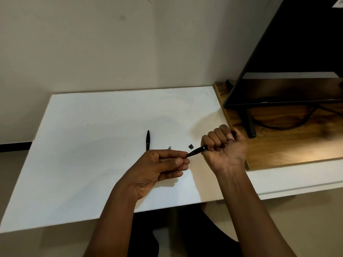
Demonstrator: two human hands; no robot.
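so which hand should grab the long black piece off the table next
Likely left: the long black piece lies just beyond the left hand, while the right hand is wrapped round the pen.

Pen: rear was buried in the fist of the right hand.
Left hand: whether its fingertips pinched the tip was unclear.
Black bit: too small to identify.
Clear piece: lower end was hidden.
Screen: cut off top and right.

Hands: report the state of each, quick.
Left hand: closed, fingers pinching the tip of the black pen barrel.
Right hand: closed in a fist round the same pen barrel.
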